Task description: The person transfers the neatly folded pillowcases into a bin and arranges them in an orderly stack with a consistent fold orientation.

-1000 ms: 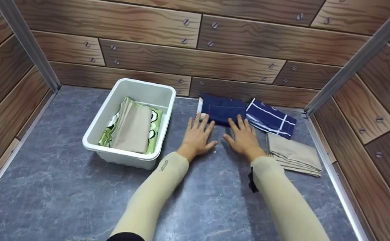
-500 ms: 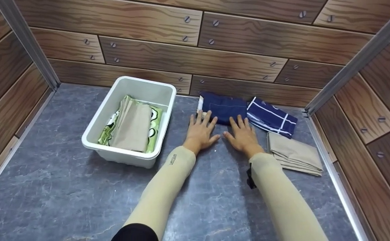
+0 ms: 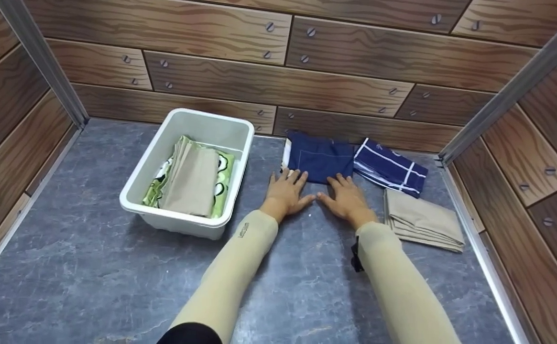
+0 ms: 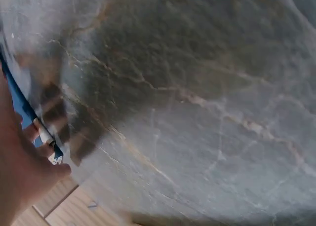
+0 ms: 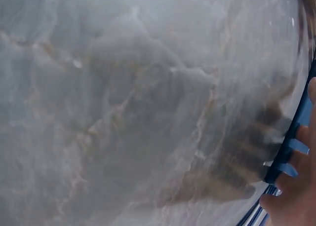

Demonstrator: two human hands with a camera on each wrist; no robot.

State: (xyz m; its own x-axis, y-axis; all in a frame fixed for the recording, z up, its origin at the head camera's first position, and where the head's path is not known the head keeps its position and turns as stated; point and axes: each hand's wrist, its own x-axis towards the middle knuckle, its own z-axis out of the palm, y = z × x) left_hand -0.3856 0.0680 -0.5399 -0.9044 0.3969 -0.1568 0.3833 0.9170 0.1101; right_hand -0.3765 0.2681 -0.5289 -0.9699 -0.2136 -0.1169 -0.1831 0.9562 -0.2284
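Left fingers [image 3: 300, 180], right fingers [image 3: 343, 184] — touching navy cloth [image 3: 323, 157]

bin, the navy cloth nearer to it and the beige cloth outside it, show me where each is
Bin [image 3: 180, 228], head view: front outer wall.
Navy cloth [image 3: 321, 156] nearer the bin, head view: top face.
Beige cloth [image 3: 421, 212] outside the bin, head view: top face.

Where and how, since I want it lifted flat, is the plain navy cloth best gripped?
The navy cloth is probably gripped at both ends of its near edge, from the near side: it lies flat, its far edge close to the wall, while the left hand and right hand reach its near edge.
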